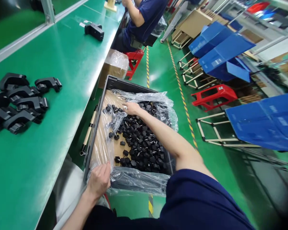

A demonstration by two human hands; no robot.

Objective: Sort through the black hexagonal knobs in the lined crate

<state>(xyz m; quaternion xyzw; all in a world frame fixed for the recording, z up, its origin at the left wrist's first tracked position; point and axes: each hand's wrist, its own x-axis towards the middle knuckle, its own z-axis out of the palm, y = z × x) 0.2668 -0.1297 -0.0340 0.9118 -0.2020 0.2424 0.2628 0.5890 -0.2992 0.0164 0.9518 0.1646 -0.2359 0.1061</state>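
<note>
A grey crate (pixel 102 105) holds a clear plastic liner bag (pixel 139 179) and many black knobs (pixel 144 140) with metal studs, lying loose on brown cardboard. At the crate's near left corner, my left hand (pixel 99 180) is closed on the edge of the plastic liner. My right hand (pixel 132 108) reaches across to the far part of the crate. Its fingers are bent at a bunched fold of the liner, above a few knobs; the fingertips are small and partly hidden.
On the green workbench (pixel 69 111) at left lie several black curved plastic parts (pixel 26 102), and one black part (pixel 94 32) farther off. A co-worker (pixel 144 22) sits beyond the crate near a red stool (pixel 134 60). Blue bins (pixel 264 121) on pipe racks and another red stool (pixel 214 95) stand right.
</note>
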